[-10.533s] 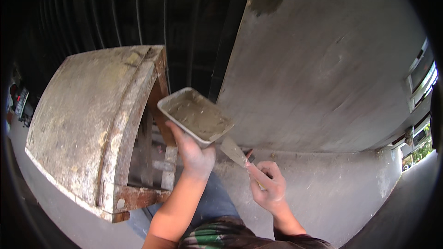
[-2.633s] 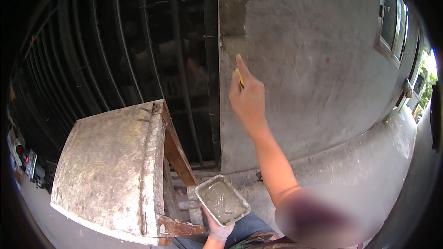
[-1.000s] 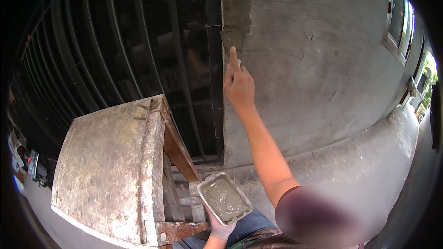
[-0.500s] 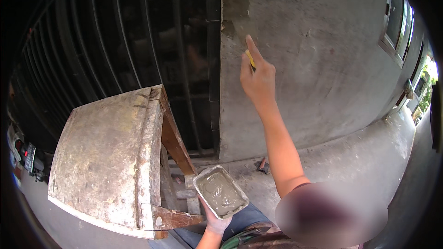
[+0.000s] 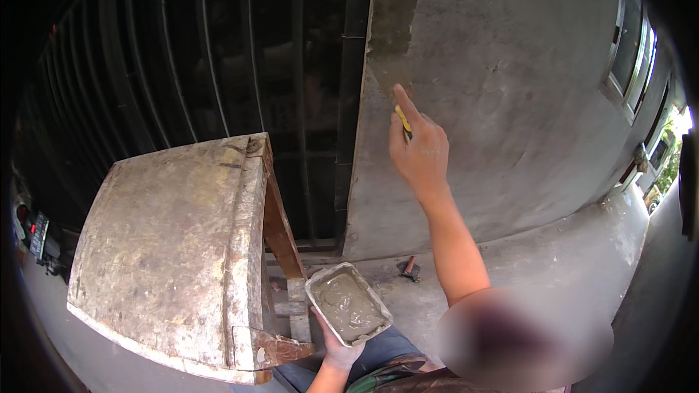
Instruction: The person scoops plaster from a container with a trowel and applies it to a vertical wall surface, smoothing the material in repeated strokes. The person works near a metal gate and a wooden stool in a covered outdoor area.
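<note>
My left hand point(image 5: 342, 351) grips a rectangular pale tub point(image 5: 312, 289) from below and the side. Wet grey plaster point(image 5: 349, 307) fills much of it. Higher up, my right hand point(image 5: 422, 147) is closed around a putty knife point(image 5: 405, 123) with a yellow and black handle, its index finger stretched toward the blade. That blade lies at the grey wall point(image 5: 495, 131), just below a darker wet patch point(image 5: 395, 18) along the wall's left edge. Its exact outline is hard to make out against the plaster.
A worn, stained wooden table point(image 5: 160, 247) stands at my left. Behind it rise dark metal bars point(image 5: 207, 51). A small tool with a reddish handle point(image 5: 410, 268) lies on the floor by the wall's foot. A framed window point(image 5: 628, 40) is far right.
The view has shifted, so the wall and its wet patch sit lower and farther right. My right hand has come down a little with the putty knife. The left hand still holds the tub.
</note>
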Action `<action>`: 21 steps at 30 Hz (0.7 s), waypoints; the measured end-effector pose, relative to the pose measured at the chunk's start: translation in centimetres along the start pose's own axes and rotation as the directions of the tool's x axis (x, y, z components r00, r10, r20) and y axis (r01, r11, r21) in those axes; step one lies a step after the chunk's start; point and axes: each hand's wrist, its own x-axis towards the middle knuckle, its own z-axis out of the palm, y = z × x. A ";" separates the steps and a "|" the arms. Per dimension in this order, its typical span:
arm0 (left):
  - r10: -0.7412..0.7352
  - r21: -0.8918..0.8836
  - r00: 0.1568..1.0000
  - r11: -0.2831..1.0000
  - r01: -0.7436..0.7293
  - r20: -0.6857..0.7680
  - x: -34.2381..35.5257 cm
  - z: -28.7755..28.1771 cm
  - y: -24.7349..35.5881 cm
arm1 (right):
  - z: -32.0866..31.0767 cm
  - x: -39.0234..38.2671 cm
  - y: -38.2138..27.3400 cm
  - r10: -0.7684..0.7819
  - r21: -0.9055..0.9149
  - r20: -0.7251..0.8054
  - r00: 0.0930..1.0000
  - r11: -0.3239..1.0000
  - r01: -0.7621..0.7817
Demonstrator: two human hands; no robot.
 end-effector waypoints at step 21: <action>-0.029 -0.033 0.999 0.999 0.028 -0.032 0.7 -0.8 1.9 | -4.7 -2.8 1.8 -0.107 0.182 0.203 0.973 0.981 0.070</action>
